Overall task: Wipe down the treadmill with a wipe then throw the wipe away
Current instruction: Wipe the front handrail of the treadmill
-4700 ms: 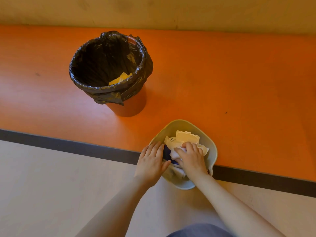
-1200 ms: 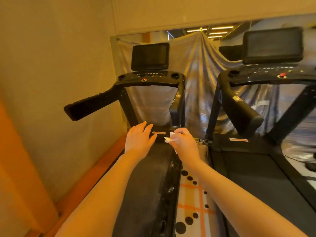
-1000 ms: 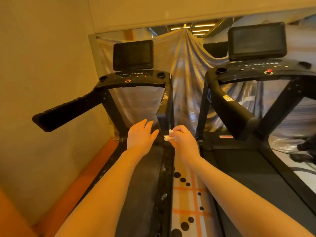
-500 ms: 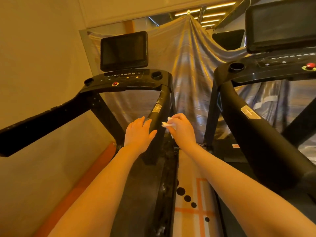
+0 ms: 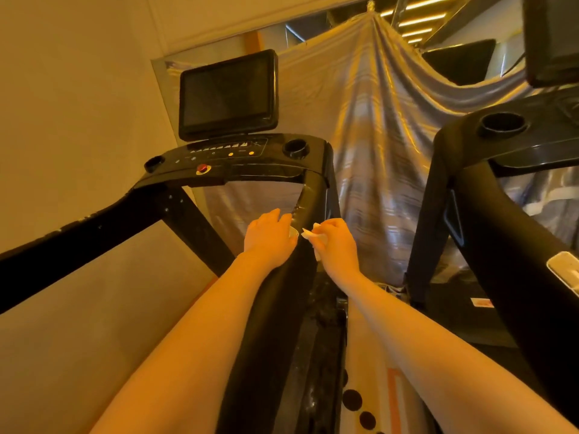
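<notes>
A black treadmill fills the middle of the head view, with a dark screen [image 5: 228, 92] above its console [image 5: 238, 158]. Its right handrail [image 5: 313, 189] slopes down toward me. My left hand [image 5: 266, 238] lies against the left side of this rail, fingers loose and holding nothing. My right hand [image 5: 340, 245] is just to the right of the rail and pinches a small crumpled white wipe [image 5: 310, 234]. The wipe's tip points at the rail, and I cannot tell whether it touches. The treadmill's left handrail [image 5: 78, 242] reaches out toward the lower left.
A second black treadmill [image 5: 501, 245] stands close on the right. A silver draped sheet [image 5: 376, 120] hangs behind both machines. A beige wall [image 5: 78, 104] closes the left side. Between the machines runs a pale floor strip with black dots [image 5: 354, 399].
I have come closer to the treadmill and both hands have risen from above the deck to the right handrail. The right hand still holds the wipe.
</notes>
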`<action>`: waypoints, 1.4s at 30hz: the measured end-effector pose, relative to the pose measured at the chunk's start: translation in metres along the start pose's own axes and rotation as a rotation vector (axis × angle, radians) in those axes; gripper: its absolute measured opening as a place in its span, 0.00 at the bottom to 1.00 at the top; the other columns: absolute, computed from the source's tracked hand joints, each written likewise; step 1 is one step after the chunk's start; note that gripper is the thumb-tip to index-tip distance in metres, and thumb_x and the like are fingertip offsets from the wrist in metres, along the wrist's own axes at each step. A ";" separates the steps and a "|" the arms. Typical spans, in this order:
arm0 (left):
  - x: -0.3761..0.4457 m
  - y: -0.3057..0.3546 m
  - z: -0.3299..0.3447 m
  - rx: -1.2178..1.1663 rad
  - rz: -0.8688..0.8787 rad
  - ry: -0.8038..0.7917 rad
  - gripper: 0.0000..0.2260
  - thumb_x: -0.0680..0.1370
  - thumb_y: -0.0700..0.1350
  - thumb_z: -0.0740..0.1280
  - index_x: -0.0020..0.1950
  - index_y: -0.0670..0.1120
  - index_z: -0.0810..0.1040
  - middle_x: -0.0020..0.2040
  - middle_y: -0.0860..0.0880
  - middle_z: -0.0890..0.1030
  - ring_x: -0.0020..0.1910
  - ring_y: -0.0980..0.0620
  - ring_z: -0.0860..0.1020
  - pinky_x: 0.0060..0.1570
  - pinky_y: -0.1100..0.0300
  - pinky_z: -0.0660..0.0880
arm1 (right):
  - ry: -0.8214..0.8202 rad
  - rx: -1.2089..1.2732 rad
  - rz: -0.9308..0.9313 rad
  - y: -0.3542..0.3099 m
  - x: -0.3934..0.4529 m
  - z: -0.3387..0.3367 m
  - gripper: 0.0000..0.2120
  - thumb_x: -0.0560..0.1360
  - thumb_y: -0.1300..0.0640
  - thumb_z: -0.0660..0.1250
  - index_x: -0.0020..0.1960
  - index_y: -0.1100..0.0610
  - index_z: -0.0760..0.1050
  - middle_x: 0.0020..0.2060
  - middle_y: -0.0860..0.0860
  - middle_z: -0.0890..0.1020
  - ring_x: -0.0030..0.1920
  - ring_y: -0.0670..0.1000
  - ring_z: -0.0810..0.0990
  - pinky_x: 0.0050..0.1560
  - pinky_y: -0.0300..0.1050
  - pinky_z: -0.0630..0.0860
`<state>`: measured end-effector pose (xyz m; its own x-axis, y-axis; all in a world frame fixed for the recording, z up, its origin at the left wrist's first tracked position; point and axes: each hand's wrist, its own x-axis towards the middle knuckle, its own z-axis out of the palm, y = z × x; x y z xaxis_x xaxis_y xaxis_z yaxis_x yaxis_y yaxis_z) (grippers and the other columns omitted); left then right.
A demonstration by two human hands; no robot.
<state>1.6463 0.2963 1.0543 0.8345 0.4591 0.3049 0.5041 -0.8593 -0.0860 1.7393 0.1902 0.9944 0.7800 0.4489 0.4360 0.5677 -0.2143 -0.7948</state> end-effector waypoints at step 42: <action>0.210 0.005 0.079 -0.151 -0.004 -0.201 0.23 0.85 0.53 0.56 0.79 0.50 0.61 0.80 0.46 0.59 0.76 0.45 0.63 0.70 0.47 0.67 | -0.158 0.058 -0.327 0.111 0.280 0.093 0.19 0.83 0.64 0.56 0.73 0.66 0.67 0.74 0.59 0.68 0.75 0.51 0.63 0.77 0.48 0.58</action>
<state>1.8415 0.4058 1.0428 0.8677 0.4851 0.1087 0.4811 -0.8744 0.0620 1.9959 0.3728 0.9891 0.5069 0.6151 0.6039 0.7609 0.0099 -0.6488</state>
